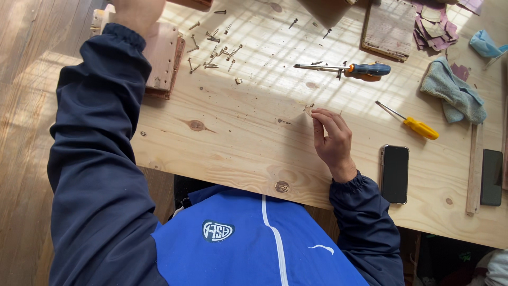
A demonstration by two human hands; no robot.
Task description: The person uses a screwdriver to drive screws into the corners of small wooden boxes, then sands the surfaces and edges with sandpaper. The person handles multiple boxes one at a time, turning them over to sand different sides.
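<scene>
Closest to us is the blue and navy jacket (248, 238), pulled right up to the near edge of the pine desk (238, 153). Our right hand (332, 139) rests on the desk a bit in from that near edge, fingertips pressed together, pinching a tiny pale chip of wood (309, 109) that sits against the desk surface. Our left hand (138, 13) is way over at the far left corner, sitting on top of a small reddish wooden block (163, 55); it's cut off by the frame, so we can't tell how the fingers are set.

Between the two hands, toward the far edge, there's a scatter of loose screws (214, 50). A dark-handled screwdriver (346, 69) lies beyond the right hand, and a yellow-handled screwdriver (410, 123) is off to its right. A black phone (395, 173) lies flat near the near edge, just right of our right wrist. A grey-green cloth (454, 90) is bunched up toward the right edge.
</scene>
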